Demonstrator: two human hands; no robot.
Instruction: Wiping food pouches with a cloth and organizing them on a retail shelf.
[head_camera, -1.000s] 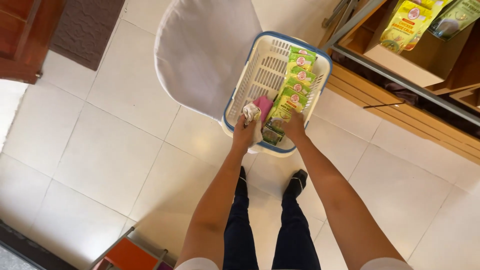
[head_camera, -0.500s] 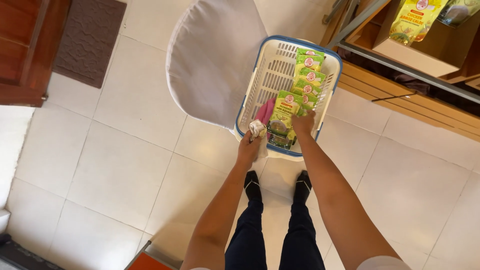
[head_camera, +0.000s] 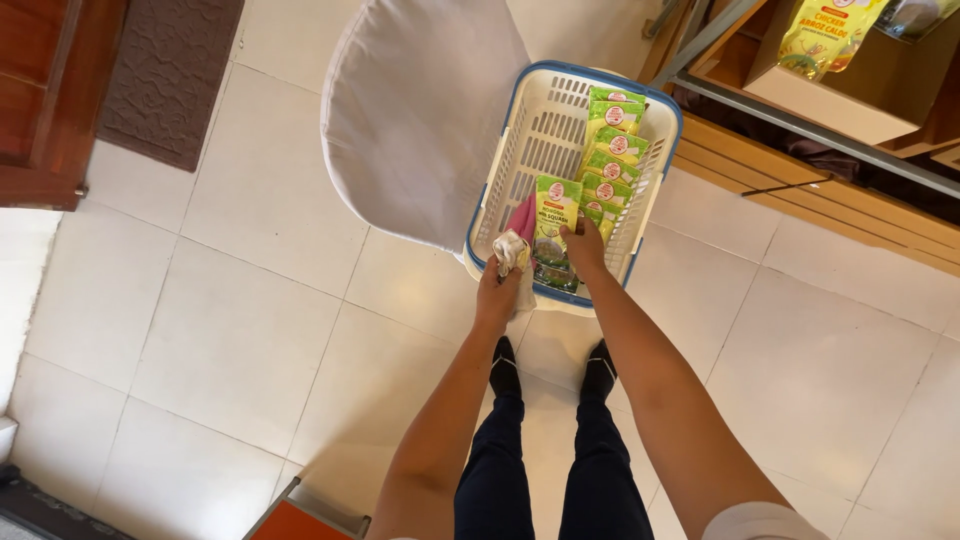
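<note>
A white cushioned chair (head_camera: 420, 110) sits at eleven o'clock. Beside it at one o'clock, a white plastic basket with a blue rim (head_camera: 520, 150) holds green sachets (head_camera: 612, 150). The right hand (head_camera: 583, 245) pinches one green packet (head_camera: 555, 215); the left hand (head_camera: 497, 295) grips a white cloth (head_camera: 512, 252).

Green packet (head_camera: 553, 215): flat and shiny, green with a white picture; tilted up at the near end of the basket, pinched at its near edge.
Other packets (head_camera: 612, 150): same green kind, lying in a row, overlapping, along the basket's right side.
Cloth (head_camera: 513, 250): white, crumpled, at the basket's near rim.
Basket (head_camera: 520, 140): white slotted plastic, blue rim.
</note>
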